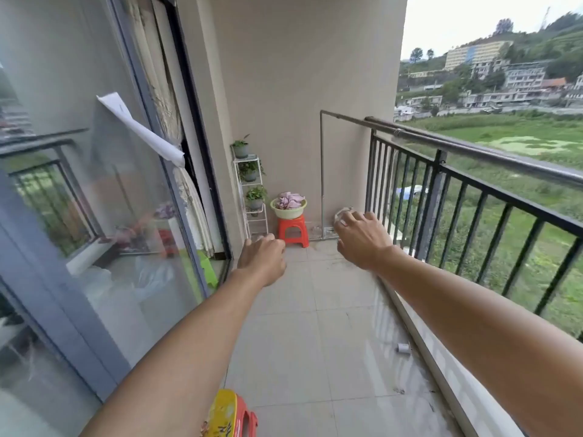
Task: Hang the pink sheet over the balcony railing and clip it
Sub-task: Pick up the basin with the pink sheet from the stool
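A: What is way over on the left?
B: A big glass door (pixel 94 184). The glass is shiny, so the room behind it is hard to make out. A white paper (pixel 138 130) is stuck on it, with one end curling off. A curtain (pixel 164 89) hangs just behind the glass.

A: And next?
B: A thin white rack (pixel 252 197) stands in the far corner with three small pot plants on it. Down at the bottom edge there is a red and yellow stool (pixel 232 414), but it is cut off.

A: What is the left hand (pixel 263 257) doing?
B: It reaches out in the air. I see only its back. The fingers curl under and are hidden, so I cannot tell if anything is inside.

A: Where is the pink sheet (pixel 291 198)?
B: Far away by the back wall, bunched up in a green bowl (pixel 288 211). The bowl sits on a little red stool (pixel 292 230).

A: And the right hand (pixel 362 238)?
B: It reaches out too, fingers spread apart and a bit bent, with nothing in them that I can see. Something white (pixel 342 212) peeks out behind it, too hidden to name.

A: And on the right?
B: The black balcony railing (pixel 473 152) runs along the side, with nothing on it. A tiny white thing (pixel 403 348) lies on the floor near its foot
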Motion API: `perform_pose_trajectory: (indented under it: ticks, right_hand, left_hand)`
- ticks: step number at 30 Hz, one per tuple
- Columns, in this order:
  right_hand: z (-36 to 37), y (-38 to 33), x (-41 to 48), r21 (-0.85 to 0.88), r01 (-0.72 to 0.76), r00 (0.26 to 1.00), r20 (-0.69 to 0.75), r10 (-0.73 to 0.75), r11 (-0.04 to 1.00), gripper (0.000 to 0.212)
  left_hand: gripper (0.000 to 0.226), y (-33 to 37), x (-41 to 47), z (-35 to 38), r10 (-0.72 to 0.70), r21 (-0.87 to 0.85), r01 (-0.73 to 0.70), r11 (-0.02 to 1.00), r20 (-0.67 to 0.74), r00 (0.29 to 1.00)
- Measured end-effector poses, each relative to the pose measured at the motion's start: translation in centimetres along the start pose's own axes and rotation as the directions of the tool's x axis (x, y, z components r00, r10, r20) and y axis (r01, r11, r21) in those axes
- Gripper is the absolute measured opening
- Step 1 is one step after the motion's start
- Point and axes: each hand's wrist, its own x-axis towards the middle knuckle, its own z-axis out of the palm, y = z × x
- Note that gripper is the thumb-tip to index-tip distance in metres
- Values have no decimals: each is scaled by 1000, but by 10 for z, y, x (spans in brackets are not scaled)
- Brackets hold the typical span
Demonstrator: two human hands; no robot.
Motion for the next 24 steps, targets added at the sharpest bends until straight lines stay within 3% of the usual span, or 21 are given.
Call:
perform_pose_trajectory:
  ticks: [13, 24]
  right_hand:
    - [149, 59, 172, 54, 67, 996, 60, -70, 996, 38]
    - [266, 80, 360, 52, 121, 988, 93, -125, 991, 39]
  left_hand:
    - [23, -12, 195, 93, -19, 54, 16, 998, 55, 998]
    - [22, -71, 384, 167, -63, 66, 56, 996, 107, 992]
